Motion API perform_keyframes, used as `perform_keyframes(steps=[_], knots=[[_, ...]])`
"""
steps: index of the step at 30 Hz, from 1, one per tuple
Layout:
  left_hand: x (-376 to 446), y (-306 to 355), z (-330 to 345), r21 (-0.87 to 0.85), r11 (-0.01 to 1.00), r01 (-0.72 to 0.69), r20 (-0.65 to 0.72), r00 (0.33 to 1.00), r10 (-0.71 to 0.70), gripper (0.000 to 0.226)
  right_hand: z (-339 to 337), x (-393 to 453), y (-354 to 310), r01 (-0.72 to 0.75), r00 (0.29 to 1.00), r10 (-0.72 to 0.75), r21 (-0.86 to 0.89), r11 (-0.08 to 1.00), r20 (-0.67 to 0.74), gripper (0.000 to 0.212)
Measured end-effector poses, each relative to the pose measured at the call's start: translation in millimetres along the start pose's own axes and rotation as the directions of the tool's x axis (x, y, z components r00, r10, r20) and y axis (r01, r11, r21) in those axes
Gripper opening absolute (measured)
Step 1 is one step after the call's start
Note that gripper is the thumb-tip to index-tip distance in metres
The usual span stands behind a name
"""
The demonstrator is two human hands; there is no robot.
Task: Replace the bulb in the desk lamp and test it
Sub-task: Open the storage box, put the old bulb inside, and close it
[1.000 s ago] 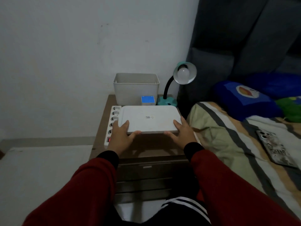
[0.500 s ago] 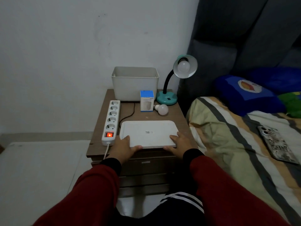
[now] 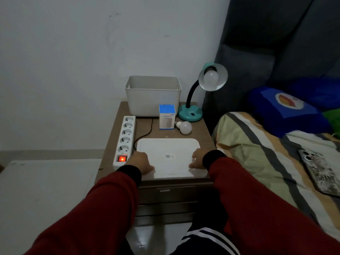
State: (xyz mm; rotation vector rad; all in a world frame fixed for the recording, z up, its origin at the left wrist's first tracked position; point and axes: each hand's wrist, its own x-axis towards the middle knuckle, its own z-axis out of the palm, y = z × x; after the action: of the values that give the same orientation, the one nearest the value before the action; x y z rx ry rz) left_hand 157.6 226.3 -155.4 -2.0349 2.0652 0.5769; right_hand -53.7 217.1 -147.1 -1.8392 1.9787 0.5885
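Note:
A teal desk lamp [image 3: 190, 113] stands at the nightstand's back right, its shade turned toward me with a white bulb [image 3: 211, 77] in it, unlit. A loose white bulb [image 3: 185, 127] lies beside a blue-and-white bulb box [image 3: 166, 116]. A flat white lid [image 3: 168, 157] lies on the front of the nightstand [image 3: 110, 144]. My left hand [image 3: 142, 161] grips its near left corner and my right hand [image 3: 197, 159] its near right corner.
A white open bin [image 3: 152, 94] stands at the back. A white power strip [image 3: 125, 139] with a lit red switch [image 3: 121, 159] lies along the left edge; a black cord [image 3: 145, 133] crosses the top. A bed with a phone [image 3: 320, 173] and blue pillow [image 3: 283, 109] is at right.
Both hands have brought the white lid down and toward me, from in front of the bin onto the nightstand's front. The box and loose bulb have come into view.

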Motion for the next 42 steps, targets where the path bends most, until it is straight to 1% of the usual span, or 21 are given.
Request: perform_keyframes(steps=[3, 6, 9, 12, 14, 16, 17, 21, 23, 27, 32, 35, 38, 42], knots=[[13, 4, -21, 0.033, 0.999, 0.006, -0.037, 0.999, -0.004, 0.051, -22, 10, 1, 0.021, 0.999, -0.02, 0.003, 1.0, -0.042, 0.064], [33, 8, -43, 0.072, 0.997, 0.004, -0.069, 0.998, 0.001, 0.049, -44, 19, 3, 0.042, 0.991, -0.037, 0.038, 0.998, -0.127, 0.061], [53, 8, -63, 0.091, 0.996, 0.008, -0.097, 0.995, 0.001, 0.05, -64, 31, 4, 0.087, 0.976, -0.053, 0.157, 0.984, -0.21, 0.054], [78, 5, -77, 0.123, 0.992, 0.001, -0.106, 0.994, 0.012, 0.045, -75, 48, 4, 0.179, 0.941, -0.06, 0.343, 0.922, -0.332, 0.053], [95, 2, -82, 0.151, 0.988, 0.006, -0.092, 0.996, 0.008, 0.044, -73, 62, 5, 0.238, 0.907, -0.042, 0.429, 0.871, -0.418, 0.062], [109, -1, -84, 0.147, 0.989, 0.022, -0.074, 0.997, -0.011, 0.047, -68, 78, 4, 0.262, 0.897, 0.015, 0.558, 0.788, -0.442, 0.074], [116, -2, -84, 0.138, 0.99, 0.033, -0.07, 0.997, -0.023, 0.048, -65, 87, 3, 0.257, 0.901, 0.038, 0.604, 0.754, -0.431, 0.078], [141, -7, -83, 0.078, 0.994, 0.071, -0.041, 0.997, -0.068, 0.046, -55, 116, -2, 0.208, 0.932, 0.1, 0.742, 0.637, -0.348, 0.083], [151, -7, -85, 0.055, 0.994, 0.09, -0.03, 0.996, -0.088, 0.048, -51, 127, -3, 0.205, 0.932, 0.115, 0.762, 0.615, -0.344, 0.083], [162, -5, -93, 0.021, 0.996, 0.082, -0.064, 0.995, -0.08, 0.047, -52, 141, -6, 0.205, 0.927, 0.13, 0.768, 0.606, -0.351, 0.075], [162, -1, -106, 0.055, 0.996, 0.066, -0.06, 0.996, -0.062, 0.044, -62, 136, -2, 0.212, 0.926, 0.153, 0.809, 0.549, -0.346, 0.066], [151, 4, -119, 0.07, 0.997, 0.041, -0.089, 0.995, -0.035, 0.039, -75, 122, 5, 0.202, 0.923, 0.148, 0.775, 0.599, -0.355, 0.06], [139, 8, -140, 0.082, 0.997, 0.012, -0.121, 0.993, -0.002, 0.037, -93, 103, 7, 0.22, 0.896, 0.163, 0.732, 0.645, -0.413, 0.058], [125, 9, -172, 0.092, 0.995, -0.028, -0.181, 0.983, 0.044, 0.043, -124, 79, 3, 0.25, 0.872, 0.161, 0.705, 0.663, -0.461, 0.057]])
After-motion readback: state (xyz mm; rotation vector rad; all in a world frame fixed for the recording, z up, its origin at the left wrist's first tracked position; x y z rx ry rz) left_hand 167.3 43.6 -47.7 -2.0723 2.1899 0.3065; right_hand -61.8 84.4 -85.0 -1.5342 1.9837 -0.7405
